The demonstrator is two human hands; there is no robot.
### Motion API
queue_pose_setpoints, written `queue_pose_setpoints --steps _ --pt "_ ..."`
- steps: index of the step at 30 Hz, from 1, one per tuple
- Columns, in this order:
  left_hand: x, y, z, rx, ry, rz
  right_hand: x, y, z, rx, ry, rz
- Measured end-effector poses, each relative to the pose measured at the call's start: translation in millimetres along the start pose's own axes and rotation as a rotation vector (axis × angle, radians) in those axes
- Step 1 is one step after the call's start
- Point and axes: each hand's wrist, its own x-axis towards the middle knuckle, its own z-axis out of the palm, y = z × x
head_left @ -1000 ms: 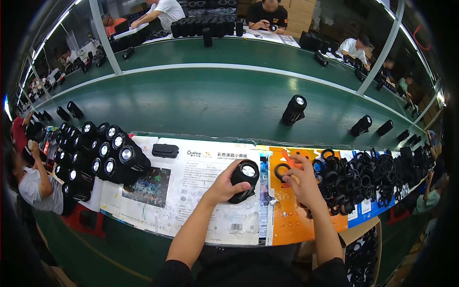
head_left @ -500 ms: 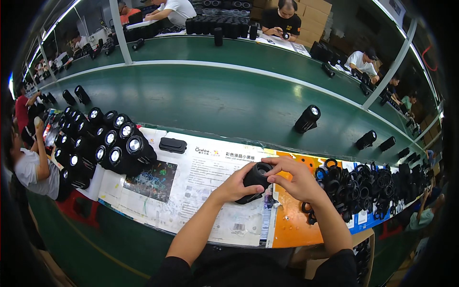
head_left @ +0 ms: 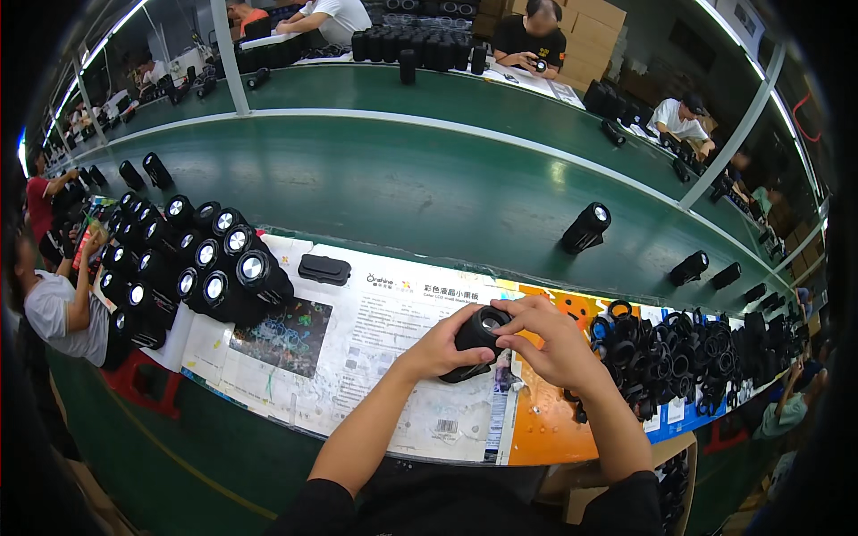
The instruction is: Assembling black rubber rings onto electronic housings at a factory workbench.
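Note:
A black cylindrical speaker [head_left: 474, 332] stands on the papered worktable in front of me, tilted a little, its round end facing up. My left hand [head_left: 440, 347] is closed around its side, thumb low on the near side. On the rim of the upper end, my right hand [head_left: 547, 338] has thumb and fingers pinched together. Whether a separate ring lies under those fingertips is hidden. Right of my right hand is a heap of black rings [head_left: 670, 353]. A small black oblong part [head_left: 323, 270] lies beyond my left hand.
Many black speakers with silver end discs [head_left: 214, 286] stand grouped at the left. Behind the table runs a green conveyor belt [head_left: 402, 188], carrying a speaker [head_left: 586, 229] and others farther right. An open cardboard box [head_left: 677, 478] is below the table edge. Co-workers sit across and at left.
Speakers on the belt have shifted slightly to the right. My right-hand fingers have moved a little along the rim; the left hand keeps its hold.

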Motion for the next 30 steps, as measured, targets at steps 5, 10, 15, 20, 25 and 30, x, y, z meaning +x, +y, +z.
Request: queue_pose_setpoints --steps 5,10,15,20,25,30 --pt "1.9 3.0 1.3 0.024 -0.006 0.014 -4.3 -1.7 2.2 -0.061 0.030 -0.059" --pt "1.9 11.3 4.8 0.098 -0.010 0.006 -4.7 2.6 -1.1 -0.070 0.011 -0.090" --pt "2.6 4.4 10.8 0.051 0.039 0.080 -1.8 -0.6 -4.7 -0.036 -0.045 -0.092" --pt "3.9 10.5 11.5 0.053 0.031 0.048 1.5 -2.4 -4.7 -0.121 -0.069 -0.162" --pt "3.7 10.2 6.3 0.074 -0.001 0.043 -2.8 2.0 -0.4 -0.281 -0.085 -0.253" --pt "-3.4 0.7 3.3 -0.005 0.027 0.027 10.5 -12.6 -10.4 -0.010 -0.160 0.027"
